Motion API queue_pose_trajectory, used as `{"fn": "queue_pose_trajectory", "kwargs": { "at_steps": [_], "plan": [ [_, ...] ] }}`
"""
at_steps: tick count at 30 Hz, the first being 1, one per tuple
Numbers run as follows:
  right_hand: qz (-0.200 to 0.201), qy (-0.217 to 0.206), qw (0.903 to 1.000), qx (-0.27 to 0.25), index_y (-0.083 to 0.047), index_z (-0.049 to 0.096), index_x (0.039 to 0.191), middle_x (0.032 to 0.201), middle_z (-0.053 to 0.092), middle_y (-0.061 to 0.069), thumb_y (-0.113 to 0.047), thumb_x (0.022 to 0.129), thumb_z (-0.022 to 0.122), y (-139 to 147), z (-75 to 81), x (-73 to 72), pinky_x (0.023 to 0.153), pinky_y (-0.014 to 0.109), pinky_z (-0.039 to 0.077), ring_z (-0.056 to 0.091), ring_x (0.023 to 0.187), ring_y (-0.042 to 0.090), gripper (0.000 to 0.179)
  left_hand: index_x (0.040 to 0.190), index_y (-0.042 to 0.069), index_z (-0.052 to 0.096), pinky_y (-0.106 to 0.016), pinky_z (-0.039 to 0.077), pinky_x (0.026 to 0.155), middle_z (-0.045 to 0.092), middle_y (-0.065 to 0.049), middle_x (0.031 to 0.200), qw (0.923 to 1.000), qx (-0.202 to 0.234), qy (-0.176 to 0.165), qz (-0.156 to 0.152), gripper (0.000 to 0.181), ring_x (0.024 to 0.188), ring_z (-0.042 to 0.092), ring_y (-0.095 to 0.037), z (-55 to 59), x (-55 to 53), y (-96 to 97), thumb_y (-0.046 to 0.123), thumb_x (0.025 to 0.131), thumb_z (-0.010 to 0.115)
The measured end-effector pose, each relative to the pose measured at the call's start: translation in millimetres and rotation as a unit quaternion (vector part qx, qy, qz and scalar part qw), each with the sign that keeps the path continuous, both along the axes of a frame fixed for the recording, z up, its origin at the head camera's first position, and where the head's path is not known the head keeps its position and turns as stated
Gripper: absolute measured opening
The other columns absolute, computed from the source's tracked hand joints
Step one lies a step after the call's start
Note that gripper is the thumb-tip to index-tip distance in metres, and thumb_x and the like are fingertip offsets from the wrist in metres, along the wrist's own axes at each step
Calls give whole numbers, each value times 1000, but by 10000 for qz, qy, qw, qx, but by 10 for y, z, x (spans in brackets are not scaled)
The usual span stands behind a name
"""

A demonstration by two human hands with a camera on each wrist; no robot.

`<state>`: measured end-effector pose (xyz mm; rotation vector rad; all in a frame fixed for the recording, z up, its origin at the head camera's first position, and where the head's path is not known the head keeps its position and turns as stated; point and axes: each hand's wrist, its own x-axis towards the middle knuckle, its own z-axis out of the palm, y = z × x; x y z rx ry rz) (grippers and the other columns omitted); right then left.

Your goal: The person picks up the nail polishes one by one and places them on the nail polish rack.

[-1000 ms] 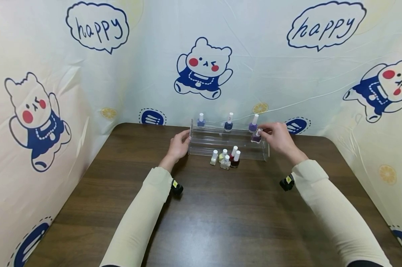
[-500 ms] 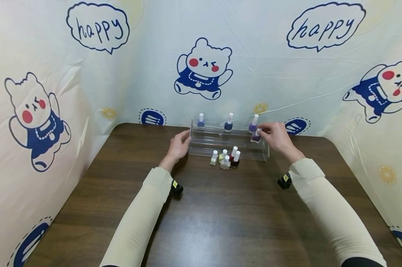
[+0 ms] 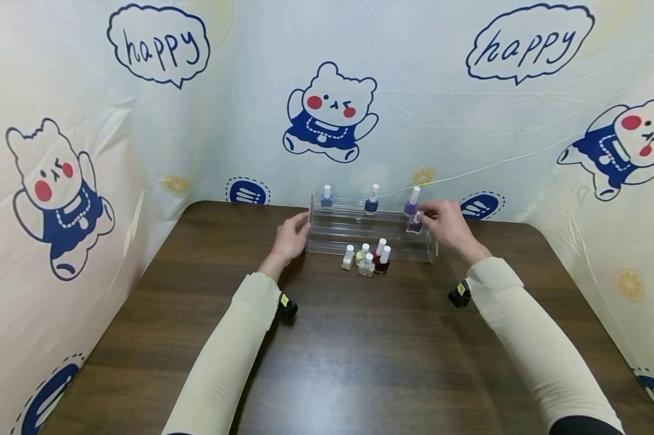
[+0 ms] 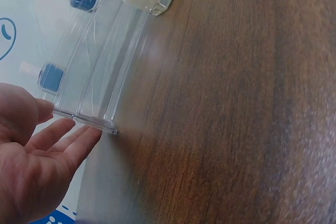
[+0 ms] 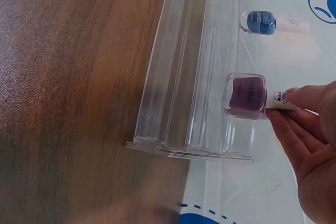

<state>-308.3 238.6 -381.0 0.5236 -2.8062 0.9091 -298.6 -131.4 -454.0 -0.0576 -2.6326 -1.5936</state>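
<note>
My right hand (image 3: 450, 226) pinches the white cap of a dark purple nail polish bottle (image 5: 248, 96) between thumb and fingers. That bottle is near the right end of a clear stepped display rack (image 3: 359, 230), just in front of a lighter purple bottle (image 3: 410, 208) on the top tier. Whether its base touches the tier, I cannot tell. At the rack's left end panel, my left hand (image 4: 39, 156) rests with fairly straight fingers and thumb against the edge. A blue bottle (image 3: 327, 198) and a dark blue bottle (image 3: 371, 206) also stand on the top tier.
On the brown wooden table (image 3: 327, 350), several nail polish bottles stand close together before the rack, including a pale one (image 3: 348, 258), a clear one (image 3: 366, 267) and a dark red one (image 3: 382, 262). A printed curtain (image 3: 240, 121) hangs behind.
My right hand and the dark purple bottle have shifted slightly left along the rack. The left hand stays in place, and the other bottles have not moved.
</note>
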Motion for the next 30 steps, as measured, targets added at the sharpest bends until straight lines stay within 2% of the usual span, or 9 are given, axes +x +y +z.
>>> {"fn": "queue_pose_trajectory", "kwargs": {
  "at_steps": [15, 25, 30],
  "plan": [
    [37, 10, 9999, 107, 7, 71, 119, 113, 72, 25, -3, 100, 64, -24, -85, -15, 85, 54, 59, 70, 99, 38, 23, 152, 11, 49, -47, 45, 111, 57, -17, 146, 10000, 52, 10, -18, 44, 131, 57, -33, 7, 3, -3, 13, 108, 50],
    [152, 139, 9997, 115, 8, 72, 117, 109, 72, 26, -2, 99, 65, -7, -121, -5, 84, 54, 59, 70, 95, 37, 22, 153, 12, 49, -47, 46, 111, 57, -17, 147, 10000, 20, -8, 58, 44, 132, 57, -34, 26, 100, 30, 14, 108, 50],
    [198, 71, 9997, 136, 8, 71, 117, 109, 73, 26, -1, 99, 64, 4, -120, 10, 84, 53, 59, 70, 95, 36, 22, 153, 12, 48, -47, 45, 111, 56, -16, 148, 9999, -4, -30, 96, 45, 132, 56, -34, 29, 153, 39, 14, 109, 50]
  ]
}}
